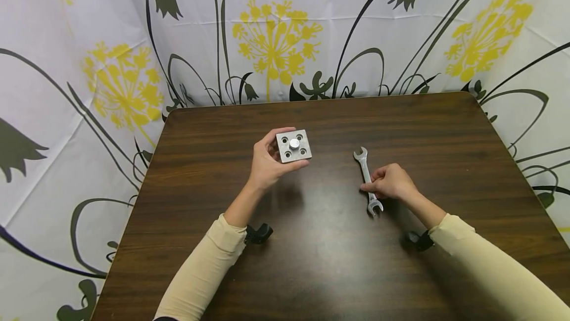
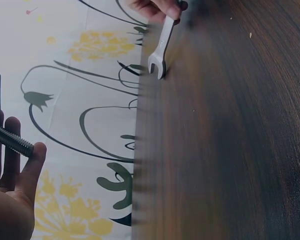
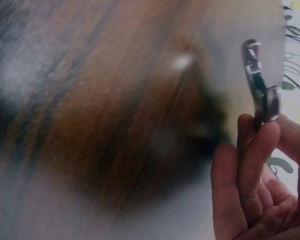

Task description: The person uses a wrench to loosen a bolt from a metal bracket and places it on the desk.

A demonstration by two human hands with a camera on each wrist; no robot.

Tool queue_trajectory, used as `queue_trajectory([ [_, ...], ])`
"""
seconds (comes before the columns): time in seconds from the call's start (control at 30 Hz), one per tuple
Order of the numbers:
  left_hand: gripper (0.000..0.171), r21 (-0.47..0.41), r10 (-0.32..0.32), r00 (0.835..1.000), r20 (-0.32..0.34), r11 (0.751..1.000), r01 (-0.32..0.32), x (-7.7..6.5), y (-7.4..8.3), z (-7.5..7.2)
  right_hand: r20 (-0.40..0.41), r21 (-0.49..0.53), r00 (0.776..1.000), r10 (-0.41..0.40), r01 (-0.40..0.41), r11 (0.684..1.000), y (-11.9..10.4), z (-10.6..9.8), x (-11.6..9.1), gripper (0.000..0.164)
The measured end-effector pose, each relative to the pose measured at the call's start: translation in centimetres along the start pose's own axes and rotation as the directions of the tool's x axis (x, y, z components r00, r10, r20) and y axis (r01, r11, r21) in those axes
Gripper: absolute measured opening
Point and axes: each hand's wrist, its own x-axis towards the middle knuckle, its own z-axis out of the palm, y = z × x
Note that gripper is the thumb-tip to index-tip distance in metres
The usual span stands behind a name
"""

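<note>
My left hand (image 1: 265, 165) grips a square metal plate (image 1: 295, 157) by its edges, thumb below and fingers above, over the middle of the table. The plate has several holes near its corners and a round bolt head (image 1: 294, 144) at its centre. In the left wrist view, the bolt's threaded shank (image 2: 15, 142) sticks out behind, beside the fingers. To the right, my right hand (image 1: 394, 182) pinches a double open-ended wrench (image 1: 364, 167) by its handle between thumb and fingers. One wrench end points away from me, the other toward me.
A dark wood-grain table (image 1: 213, 162) spreads beneath both hands. Behind it and at its sides hangs a white curtain (image 1: 196, 39) with yellow and grey-green plant prints. Black wrist cameras (image 1: 260, 234) jut out beside the sleeves.
</note>
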Motion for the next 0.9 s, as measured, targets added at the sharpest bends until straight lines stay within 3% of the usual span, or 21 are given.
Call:
queue_trajectory([
  [0.13,0.072,0.002,0.002,1.0,0.007,1.0,-0.002,0.01,-0.06,0.09,-0.046,-0.168,0.998,-0.043,0.035,0.985,-0.05,0.16,-0.2,0.028],
  [0.27,0.073,0.0,0.004,1.0,0.009,1.0,-0.004,0.04,-0.09,0.14,-0.075,-0.26,0.995,-0.067,0.046,0.965,-0.46,0.21,-0.44,0.029],
  [0.53,0.075,-0.003,0.003,1.0,0.015,1.0,-0.003,0.04,-0.33,0.22,-0.082,-0.256,0.996,-0.037,0.014,0.967,-0.59,0.62,-0.64,0.032],
  [0.9,0.074,0.018,-0.002,1.0,0.029,1.0,0.002,-0.16,-0.45,0.35,-0.193,-0.276,0.98,-0.048,-0.007,0.961,-0.09,0.86,-0.67,0.034],
])
